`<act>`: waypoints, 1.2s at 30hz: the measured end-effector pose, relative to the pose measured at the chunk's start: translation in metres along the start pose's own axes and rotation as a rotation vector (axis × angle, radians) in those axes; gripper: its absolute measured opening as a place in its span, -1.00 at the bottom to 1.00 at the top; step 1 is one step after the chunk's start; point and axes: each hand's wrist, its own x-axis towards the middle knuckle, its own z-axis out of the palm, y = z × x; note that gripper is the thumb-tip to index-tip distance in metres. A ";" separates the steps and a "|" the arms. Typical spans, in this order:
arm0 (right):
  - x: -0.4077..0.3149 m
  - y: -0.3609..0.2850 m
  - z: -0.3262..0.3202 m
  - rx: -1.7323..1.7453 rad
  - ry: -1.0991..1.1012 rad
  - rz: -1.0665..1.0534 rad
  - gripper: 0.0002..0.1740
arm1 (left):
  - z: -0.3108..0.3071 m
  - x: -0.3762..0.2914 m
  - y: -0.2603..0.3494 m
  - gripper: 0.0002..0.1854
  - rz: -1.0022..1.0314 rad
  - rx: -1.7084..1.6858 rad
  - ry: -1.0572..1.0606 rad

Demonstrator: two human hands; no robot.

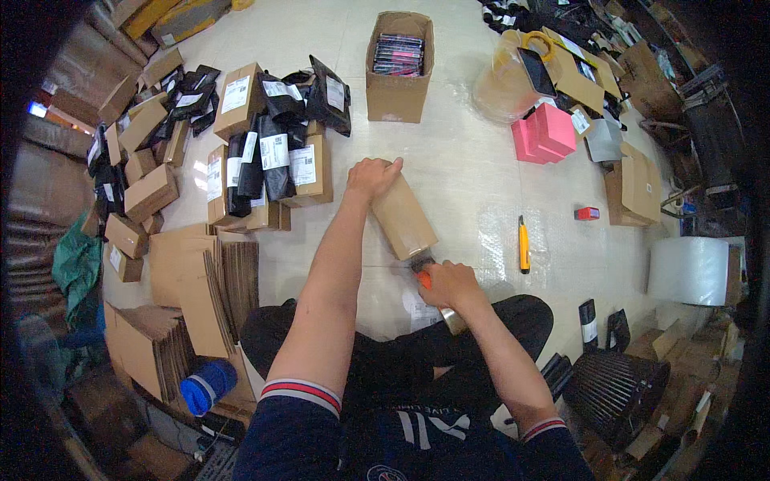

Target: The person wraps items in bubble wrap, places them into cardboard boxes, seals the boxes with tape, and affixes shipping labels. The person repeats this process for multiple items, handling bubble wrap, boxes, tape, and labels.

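A small closed cardboard box (404,216) lies on the floor before me, slanting away from me, with clear tape on its near end. My left hand (374,178) rests on the far end of the box, its fingers over the edge. My right hand (452,285) grips a tape dispenser (425,278) with an orange part, and the dispenser's head is at the box's near end. A roll of tape (452,321) shows beneath that hand. A sheet bearing writing (422,312) lies partly hidden near my legs.
Labelled parcels (275,150) and stacked flat cardboard (240,282) stand left. Ahead is an open carton (397,99) of packets. To the right lie a yellow utility knife (524,246), a red item (586,213), pink boxes (544,135) and a bubble wrap roll (689,270).
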 end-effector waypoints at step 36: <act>-0.202 0.357 0.347 2.402 1.331 0.302 -0.42 | 0.107 -0.240 0.027 -0.24 0.794 0.417 0.166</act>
